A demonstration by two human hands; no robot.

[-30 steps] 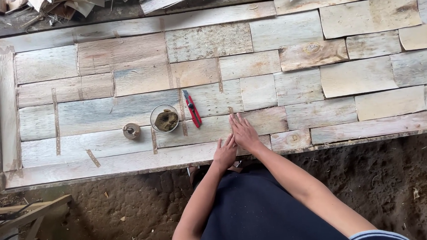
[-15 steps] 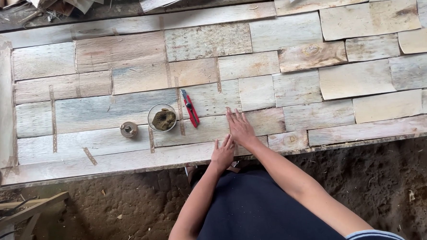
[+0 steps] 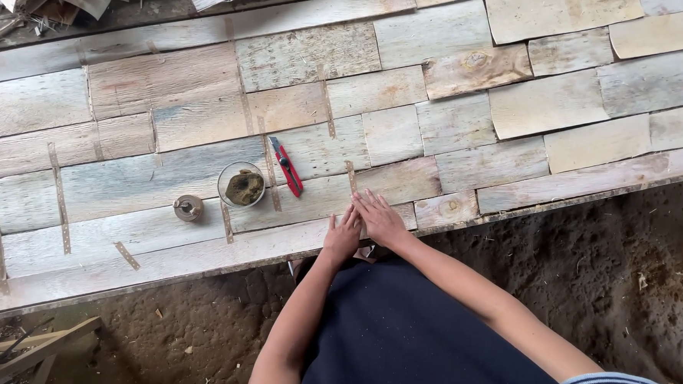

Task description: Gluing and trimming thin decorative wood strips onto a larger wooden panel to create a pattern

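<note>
My right hand [image 3: 379, 218] lies flat with fingers spread on a pale wood piece near the front edge of a long panel of patchwork wood veneer [image 3: 430, 111]. My left hand [image 3: 342, 236] rests beside it, fingers pressing the same strip at the panel's edge. Neither hand holds anything. A red utility knife [image 3: 287, 166] lies just up and left of the hands. Left of the knife stands a small glass bowl [image 3: 241, 185] with brownish paste, and further left a small round tape roll [image 3: 188, 208].
Brown tape strips [image 3: 59, 198] cross seams on the panel's left part. Wood scraps [image 3: 80, 5] lie beyond the far edge. Below the panel is a dirt floor [image 3: 629, 279], with wooden sticks [image 3: 34, 351] at lower left.
Both hands slid slightly toward the panel's front edge and closer together. The view shifted a little; the knife, bowl and roll stayed where they were.
</note>
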